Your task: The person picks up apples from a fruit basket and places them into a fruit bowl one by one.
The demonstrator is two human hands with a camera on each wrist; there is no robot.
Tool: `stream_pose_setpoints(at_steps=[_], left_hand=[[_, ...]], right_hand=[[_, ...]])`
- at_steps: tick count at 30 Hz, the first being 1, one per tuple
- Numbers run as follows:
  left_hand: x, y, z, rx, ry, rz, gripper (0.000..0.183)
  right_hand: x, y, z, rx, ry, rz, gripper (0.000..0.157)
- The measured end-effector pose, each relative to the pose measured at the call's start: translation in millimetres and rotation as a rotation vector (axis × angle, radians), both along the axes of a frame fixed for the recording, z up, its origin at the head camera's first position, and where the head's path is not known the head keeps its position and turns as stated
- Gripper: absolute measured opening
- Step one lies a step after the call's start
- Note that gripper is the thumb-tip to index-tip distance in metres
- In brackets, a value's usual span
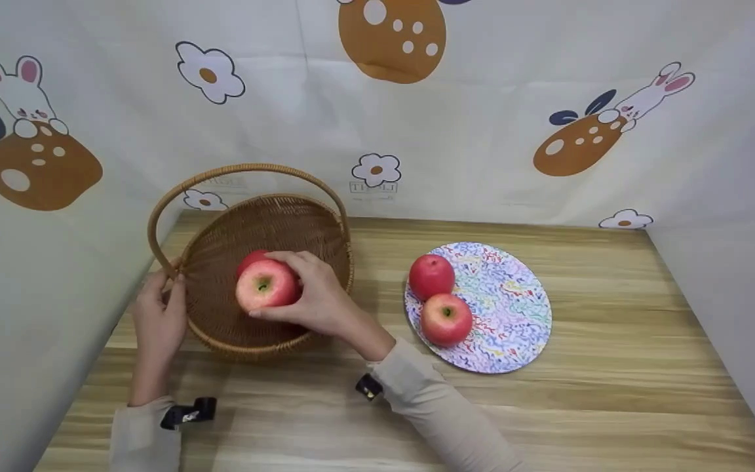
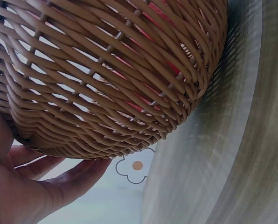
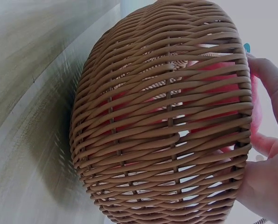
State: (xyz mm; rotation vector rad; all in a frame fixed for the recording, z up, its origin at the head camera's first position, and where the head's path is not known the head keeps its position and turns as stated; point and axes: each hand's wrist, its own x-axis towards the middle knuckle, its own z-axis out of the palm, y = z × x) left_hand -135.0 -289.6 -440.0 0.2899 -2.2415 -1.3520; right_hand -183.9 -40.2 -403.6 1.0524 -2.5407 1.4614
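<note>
A round wicker basket (image 1: 220, 321) with an arched handle (image 1: 246, 168) stands at the left of the table. At its left rim, beside the foot of the handle, my left hand (image 1: 160, 322) grips the basket; the left wrist view shows the fingers (image 2: 83, 179) against the outer weave. My right hand (image 1: 322, 298) holds a red and yellowish apple (image 1: 265, 286) between thumb and fingers over the basket's opening. Another red apple (image 1: 251, 259) shows partly behind it inside the basket. Through the weave in the right wrist view, red fruit (image 3: 213, 88) is partly visible.
Right of the basket lies a round plate (image 1: 502, 314) with a multicoloured pattern. A red apple (image 1: 431, 277) and a paler red apple (image 1: 447, 319) rest on its left side. Printed cloth (image 1: 469, 131) encloses the wooden table (image 1: 613, 367) at the back and sides.
</note>
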Motion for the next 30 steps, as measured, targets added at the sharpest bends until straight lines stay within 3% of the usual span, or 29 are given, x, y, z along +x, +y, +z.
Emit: stream_pose_setpoints(at_steps=[18,25,30], left_hand=[[-1.3,-1.1,-2.5,-0.006,-0.008,0.016,0.04],[-1.2,0.0,-3.5,0.004,0.025,0.021,0.038],[-0.3,-0.1,-1.9,0.017,-0.006,-0.011,0.042]], right_hand=[[11.9,6.3,3.4,-0.083,-0.014,-0.059,0.076],[15.9,9.7,5.2,-0.11,-0.004,-0.081,0.077],[19.7,12.2,6.5,-0.138,0.011,-0.09,0.076]])
